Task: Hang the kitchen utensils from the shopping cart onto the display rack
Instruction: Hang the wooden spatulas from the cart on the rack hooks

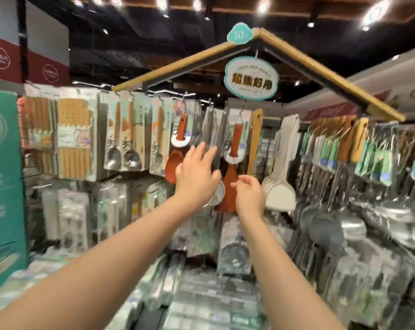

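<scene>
Both my arms reach up to the display rack (pixel 297 67) with its wooden roof-shaped frame. My left hand (pixel 197 175) has its fingers spread and straight, in front of a hanging steel utensil (pixel 213 134) with a round strainer-like end below. My right hand (pixel 249 194) hangs with loosely curled fingers in front of a brown spatula (pixel 232 148) on its hook; I cannot see it holding anything. A second brown spatula (pixel 177 144) hangs to the left. The shopping cart is out of view.
Packaged spoons and forks (pixel 130 139) hang at left, white rice paddles (pixel 282 163) and steel ladles (pixel 325 225) at right. Boxed goods (pixel 201 294) lie on the shelf below. A teal box (pixel 4 186) stands at far left.
</scene>
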### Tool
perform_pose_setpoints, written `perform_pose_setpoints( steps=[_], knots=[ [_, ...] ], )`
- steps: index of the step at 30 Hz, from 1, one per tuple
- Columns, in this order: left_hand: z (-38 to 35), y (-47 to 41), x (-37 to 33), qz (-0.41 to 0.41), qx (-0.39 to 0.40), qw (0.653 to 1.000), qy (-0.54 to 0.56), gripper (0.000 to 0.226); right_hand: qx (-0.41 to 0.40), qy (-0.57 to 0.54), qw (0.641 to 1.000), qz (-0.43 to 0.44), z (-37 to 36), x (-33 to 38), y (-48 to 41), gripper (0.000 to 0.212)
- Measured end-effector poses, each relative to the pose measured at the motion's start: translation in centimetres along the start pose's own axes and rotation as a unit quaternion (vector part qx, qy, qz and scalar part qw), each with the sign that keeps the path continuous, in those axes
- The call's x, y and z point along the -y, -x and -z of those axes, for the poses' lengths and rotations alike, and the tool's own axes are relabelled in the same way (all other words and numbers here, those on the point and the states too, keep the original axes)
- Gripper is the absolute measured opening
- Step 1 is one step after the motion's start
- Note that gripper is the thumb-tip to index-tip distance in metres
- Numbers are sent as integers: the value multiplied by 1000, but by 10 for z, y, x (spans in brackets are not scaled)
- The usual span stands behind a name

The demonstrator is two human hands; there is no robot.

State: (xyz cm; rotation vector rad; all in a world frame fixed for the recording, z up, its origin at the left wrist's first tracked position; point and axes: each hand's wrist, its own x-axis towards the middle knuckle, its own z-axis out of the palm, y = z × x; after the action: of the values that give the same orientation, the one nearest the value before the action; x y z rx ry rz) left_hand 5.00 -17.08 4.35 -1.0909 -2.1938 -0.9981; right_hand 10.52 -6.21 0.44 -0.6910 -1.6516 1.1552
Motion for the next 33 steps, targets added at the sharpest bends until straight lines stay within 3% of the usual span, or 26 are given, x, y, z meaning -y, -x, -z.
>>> perform_pose_setpoints(
  steps=[8, 15, 23, 33],
  knots=[
    [22, 130, 2, 120, 21, 992, -14, 57, 99, 82, 992, 14, 40, -7, 119, 23],
    [51, 311, -1, 257, 33, 966, -28, 49, 327, 131, 936, -16, 83, -50, 273, 30],
    [158, 487, -3, 425, -5, 899, -110, 42, 474, 148, 868, 14, 100, -51, 431, 22],
    [287, 635, 80, 615, -33, 783, -89, 37, 594, 158, 788, 25, -3, -30, 615, 14]
  ],
)
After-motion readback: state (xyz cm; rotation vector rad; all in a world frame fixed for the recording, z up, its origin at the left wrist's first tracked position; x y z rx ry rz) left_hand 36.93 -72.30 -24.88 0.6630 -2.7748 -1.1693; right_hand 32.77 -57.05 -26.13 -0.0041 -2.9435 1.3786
